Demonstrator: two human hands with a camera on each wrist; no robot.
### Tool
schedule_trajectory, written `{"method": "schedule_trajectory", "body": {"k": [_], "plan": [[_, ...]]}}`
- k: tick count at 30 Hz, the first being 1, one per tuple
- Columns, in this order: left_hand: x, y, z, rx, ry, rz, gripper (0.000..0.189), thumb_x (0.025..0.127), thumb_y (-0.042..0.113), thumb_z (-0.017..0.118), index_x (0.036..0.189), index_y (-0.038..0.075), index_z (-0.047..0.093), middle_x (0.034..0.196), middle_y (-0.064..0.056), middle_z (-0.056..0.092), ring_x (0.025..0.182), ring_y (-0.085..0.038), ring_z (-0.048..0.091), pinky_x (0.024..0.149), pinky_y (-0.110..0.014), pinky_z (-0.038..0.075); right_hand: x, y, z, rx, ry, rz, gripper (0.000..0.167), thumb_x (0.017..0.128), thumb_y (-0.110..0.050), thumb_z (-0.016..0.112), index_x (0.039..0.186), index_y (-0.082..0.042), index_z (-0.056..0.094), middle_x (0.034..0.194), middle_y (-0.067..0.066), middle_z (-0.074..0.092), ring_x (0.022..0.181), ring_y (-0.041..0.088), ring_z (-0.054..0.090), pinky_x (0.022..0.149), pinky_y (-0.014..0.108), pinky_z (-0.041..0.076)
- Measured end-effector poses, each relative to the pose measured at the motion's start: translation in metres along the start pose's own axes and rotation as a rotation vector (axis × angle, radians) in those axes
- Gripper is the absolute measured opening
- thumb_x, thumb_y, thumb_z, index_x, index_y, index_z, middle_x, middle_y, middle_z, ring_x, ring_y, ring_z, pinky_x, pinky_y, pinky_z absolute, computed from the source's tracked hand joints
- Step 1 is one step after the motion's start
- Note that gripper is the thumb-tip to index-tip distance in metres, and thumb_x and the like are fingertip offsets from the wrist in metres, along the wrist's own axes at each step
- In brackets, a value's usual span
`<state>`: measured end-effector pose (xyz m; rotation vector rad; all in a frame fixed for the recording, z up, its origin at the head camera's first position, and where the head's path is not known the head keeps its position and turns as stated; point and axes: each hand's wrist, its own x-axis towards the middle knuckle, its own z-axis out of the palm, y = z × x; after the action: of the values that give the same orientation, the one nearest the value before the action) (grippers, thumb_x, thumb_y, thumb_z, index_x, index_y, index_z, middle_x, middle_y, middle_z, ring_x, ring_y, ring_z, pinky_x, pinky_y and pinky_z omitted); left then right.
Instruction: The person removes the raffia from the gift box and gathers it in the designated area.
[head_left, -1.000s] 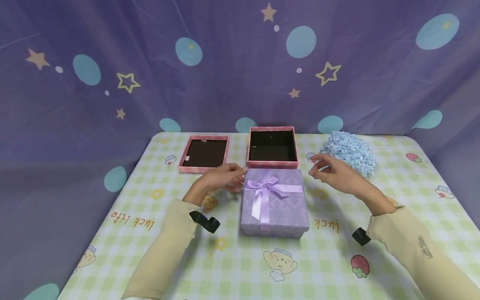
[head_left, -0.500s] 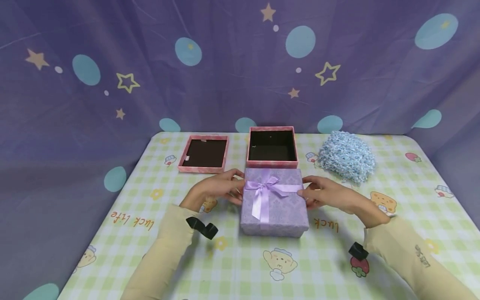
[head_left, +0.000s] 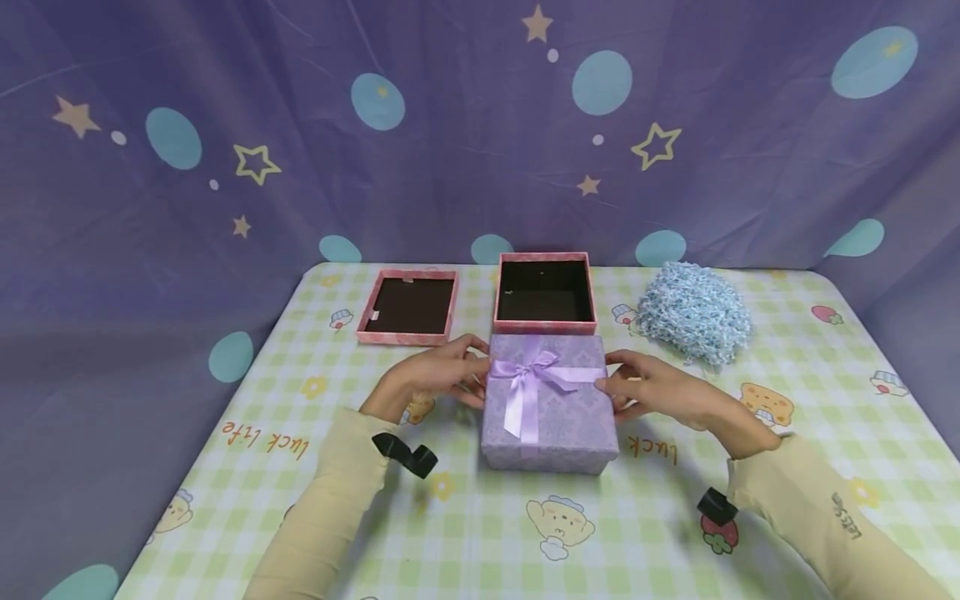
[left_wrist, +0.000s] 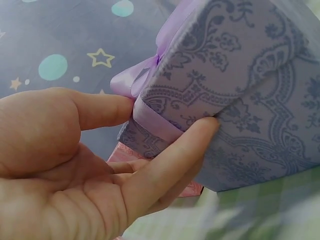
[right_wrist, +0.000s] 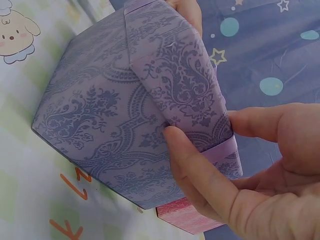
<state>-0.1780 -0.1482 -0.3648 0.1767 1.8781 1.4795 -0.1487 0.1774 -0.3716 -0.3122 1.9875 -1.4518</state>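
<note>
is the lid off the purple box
No, the lid sits on the purple box, its bow on top.

Purple box = matt paper w/ glossy ribbon, blue shreds v. rough.

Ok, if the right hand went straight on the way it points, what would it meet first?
The square purple cardboard-looking gift box; the right hand pinches its lid, seemingly with no gap between.

A lavender patterned box is sitting closed and level, its ribbon bow facing up, just lower right of the head frame's centre.
</note>
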Motion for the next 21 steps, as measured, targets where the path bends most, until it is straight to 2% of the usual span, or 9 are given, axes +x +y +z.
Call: {"method": "schedule_trajectory", "body": {"k": [6, 14, 21], "plan": [[-0.0004, 0.0017, -0.0006, 0.019, 0.001, -0.009, 0.041, 0.1, 0.014, 0.046, 0.133, 0.001, 0.028, 0.096, -0.014, 0.052, 0.078, -0.021, 0.062, 0.077, -0.037, 0.06, -0.0012, -0.0025, -0.0005, -0.02, 0.0, 0.003, 0.072, 0.098, -0.028, 0.055, 0.146, 0.008, 0.016, 0.109, 0.02, 0.05, 0.093, 0.022, 0.06, 0.085, 0.04, 0.057], [-0.0019, 0.0051, -0.0016, 0.035, 0.0, -0.003, 0.041, 0.1, 0.015, 0.047, 0.134, 0.002, 0.029, 0.098, -0.016, 0.053, 0.078, -0.022, 0.064, 0.082, -0.044, 0.058, -0.0025, -0.0018, -0.0017, -0.018, -0.002, -0.024, 0.071, 0.098, -0.029, 0.056, 0.145, 0.007, 0.017, 0.105, 0.019, 0.05, 0.091, 0.024, 0.061, 0.085, 0.04, 0.057], [-0.0028, 0.0083, -0.0017, 0.03, 0.005, 0.004, 0.041, 0.1, 0.014, 0.047, 0.134, 0.002, 0.029, 0.099, -0.015, 0.05, 0.078, -0.022, 0.063, 0.077, -0.039, 0.059, -0.0029, -0.0018, -0.0025, -0.018, 0.007, -0.037, 0.07, 0.098, -0.028, 0.056, 0.145, 0.008, 0.019, 0.104, 0.018, 0.05, 0.09, 0.024, 0.061, 0.084, 0.04, 0.058]]}}
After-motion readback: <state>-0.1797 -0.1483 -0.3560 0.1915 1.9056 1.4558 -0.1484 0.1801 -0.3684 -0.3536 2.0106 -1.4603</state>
